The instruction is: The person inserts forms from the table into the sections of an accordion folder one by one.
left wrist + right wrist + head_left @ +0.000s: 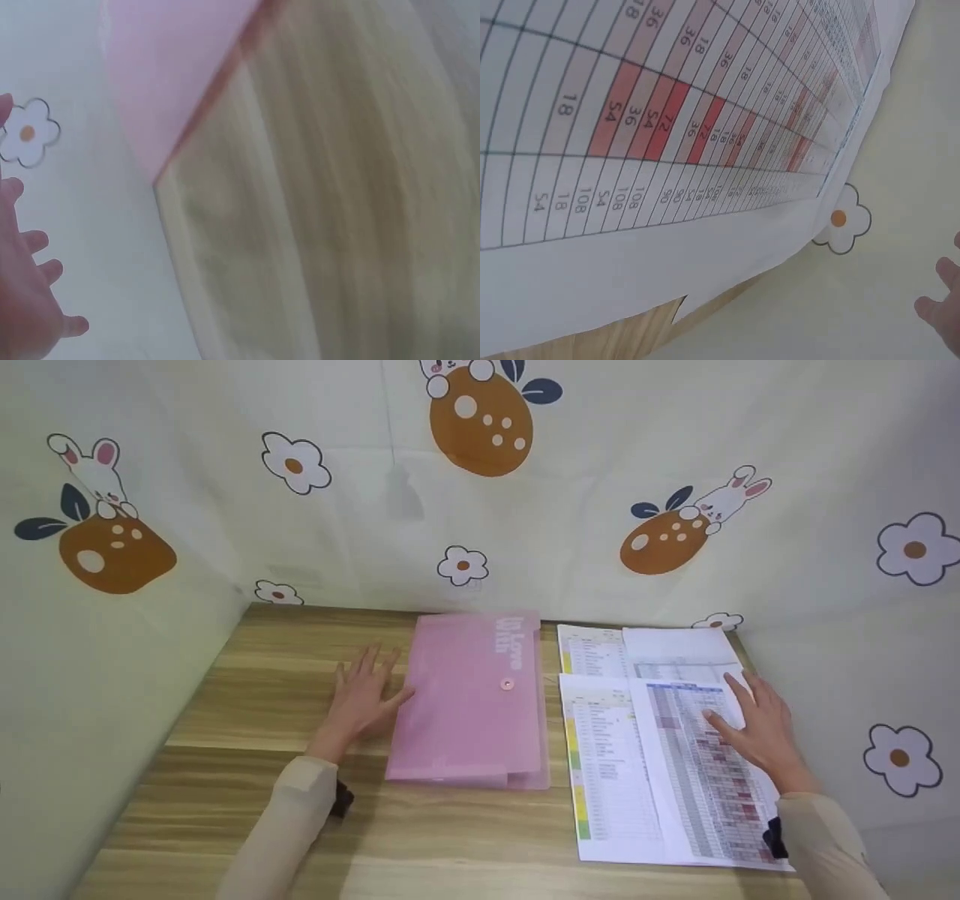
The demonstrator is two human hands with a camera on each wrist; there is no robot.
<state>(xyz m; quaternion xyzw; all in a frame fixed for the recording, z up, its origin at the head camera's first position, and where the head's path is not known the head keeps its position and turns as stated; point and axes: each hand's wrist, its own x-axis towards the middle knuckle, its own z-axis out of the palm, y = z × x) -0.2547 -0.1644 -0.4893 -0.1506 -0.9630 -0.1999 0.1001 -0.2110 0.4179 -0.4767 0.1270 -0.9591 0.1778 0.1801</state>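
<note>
A pink translucent document folder [465, 720] with a round button and white lettering lies flat on the wooden table [255, 802]. Beside its left edge is my left hand [364, 697], fingers spread, the thumb reaching the folder's edge. Several printed sheets [611, 810] with tables lie to the right of the folder, partly overlapping. Over the right part of these papers my right hand [761, 727] is spread with straight fingers; whether it touches them I cannot tell. The left wrist view catches the folder's corner [172, 67], and the right wrist view shows a sheet's numbered table [667, 120] close up.
A pale curtain [360, 532] printed with rabbits, orange fruits and flowers hangs behind the table and along both sides. More sheets [675, 645] stick out at the back right, near the table's far edge. Bare wood shows left of the folder and in front of it.
</note>
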